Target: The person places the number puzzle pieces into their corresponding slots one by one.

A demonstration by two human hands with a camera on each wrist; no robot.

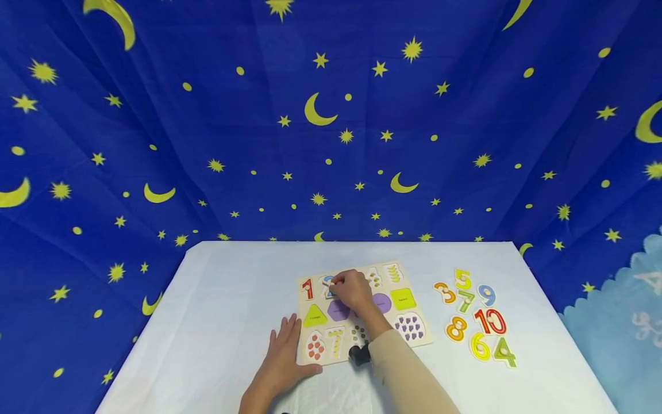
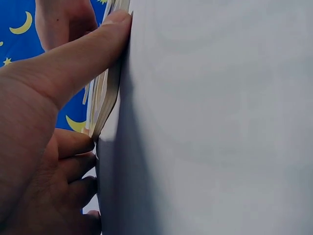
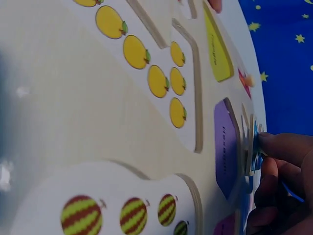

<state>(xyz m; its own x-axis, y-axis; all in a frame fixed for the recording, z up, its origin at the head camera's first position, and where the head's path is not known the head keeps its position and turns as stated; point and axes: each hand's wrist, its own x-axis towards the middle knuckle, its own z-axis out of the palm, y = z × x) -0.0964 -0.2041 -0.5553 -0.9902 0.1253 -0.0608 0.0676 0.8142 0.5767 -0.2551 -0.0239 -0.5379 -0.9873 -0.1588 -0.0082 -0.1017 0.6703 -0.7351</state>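
A wooden number puzzle board [image 1: 418, 312] lies on the white table. My right hand [image 1: 354, 292] is over its top row and pinches a blue number 2 puzzle piece [image 3: 255, 147] between thumb and fingers. The piece is tilted close over the board, beside the red number 1 [image 1: 307, 289], which sits in its slot. At the board's lower left corner, my left hand [image 1: 281, 359] lies with fingers spread along the left side. Its thumb [image 2: 105, 36] touches the board's front edge. The right forearm hides part of the board's middle.
Right of the board lie several loose number pieces, among them a red 10 [image 1: 490, 321], an orange 8 [image 1: 457, 329] and a green 4 [image 1: 504, 352]. A blue curtain [image 1: 362, 155] with yellow stars and moons hangs behind the table [image 1: 217, 299].
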